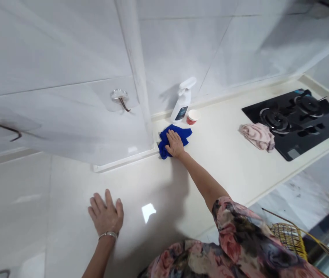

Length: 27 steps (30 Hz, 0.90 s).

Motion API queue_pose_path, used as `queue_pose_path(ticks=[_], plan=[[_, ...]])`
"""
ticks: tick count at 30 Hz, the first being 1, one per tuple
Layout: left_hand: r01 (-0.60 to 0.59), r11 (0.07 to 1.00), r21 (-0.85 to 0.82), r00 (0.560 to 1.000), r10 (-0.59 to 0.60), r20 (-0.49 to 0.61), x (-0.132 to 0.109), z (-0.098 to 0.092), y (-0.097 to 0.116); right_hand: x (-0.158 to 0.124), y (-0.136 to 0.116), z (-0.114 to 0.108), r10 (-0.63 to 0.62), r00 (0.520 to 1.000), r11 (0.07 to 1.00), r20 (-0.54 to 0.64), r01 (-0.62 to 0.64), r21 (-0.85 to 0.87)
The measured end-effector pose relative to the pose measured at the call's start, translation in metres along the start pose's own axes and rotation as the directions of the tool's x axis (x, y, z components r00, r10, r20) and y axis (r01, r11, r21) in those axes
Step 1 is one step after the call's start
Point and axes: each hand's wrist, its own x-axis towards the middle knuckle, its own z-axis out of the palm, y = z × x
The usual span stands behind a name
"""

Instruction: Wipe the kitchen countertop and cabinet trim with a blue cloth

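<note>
Pale marbled walls (176,46) rise behind a cream tabletop (219,135), and just beside the end of the jutting wall lies the blue cloth (184,132)! Vivid, deep blue it is, rumpled, spread into uneven flaps, with a bunched fold at its near left. On top rests the right hand (176,145), palm down, fingers straight, grip open and flat rather than clutching. Nearer and further left, the left hand (107,216) is palm down too, fingers spread, grip open, a bracelet (108,234) around its wrist. What a glossy tabletop, with a bright reflection (147,212) on its near part! Just beyond the blue cloth stand a white spray bottle (181,106) and a small tub (192,117); far right, a pink cloth (255,135) slumps onto the black stove (293,141).
</note>
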Motion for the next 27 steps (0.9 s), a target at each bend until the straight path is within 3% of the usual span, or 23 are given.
queue_pose_path(ticks=[7, 11, 15, 20, 24, 27], plan=[[0.011, 1.000, 0.030, 0.999, -0.012, 0.031, -0.002, 0.001, -0.004, 0.066, -0.005, 0.011, -0.146, 0.985, 0.983, 0.097, 0.133, 0.125], [0.018, 0.999, 0.039, 0.999, -0.020, 0.050, 0.000, 0.002, -0.005, 0.095, -0.016, 0.012, -0.124, 0.983, 0.985, 0.138, 0.104, 0.140], [0.035, 0.998, 0.052, 0.997, -0.038, 0.064, 0.001, 0.000, -0.005, 0.103, -0.024, 0.008, -0.094, 0.987, 0.987, 0.127, 0.076, 0.139], [0.038, 0.998, 0.050, 0.997, -0.042, 0.072, 0.002, -0.003, -0.004, 0.065, -0.021, 0.000, -0.109, 0.987, 0.984, 0.114, 0.091, 0.153], [0.039, 0.998, 0.039, 0.999, -0.040, 0.034, 0.003, -0.002, -0.003, -0.002, -0.018, -0.006, -0.166, 0.981, 0.975, 0.100, 0.148, 0.165], [0.047, 0.999, 0.022, 0.998, -0.048, 0.042, 0.005, -0.001, -0.001, -0.063, -0.032, -0.004, -0.186, 0.979, 0.969, 0.082, 0.169, 0.178]])
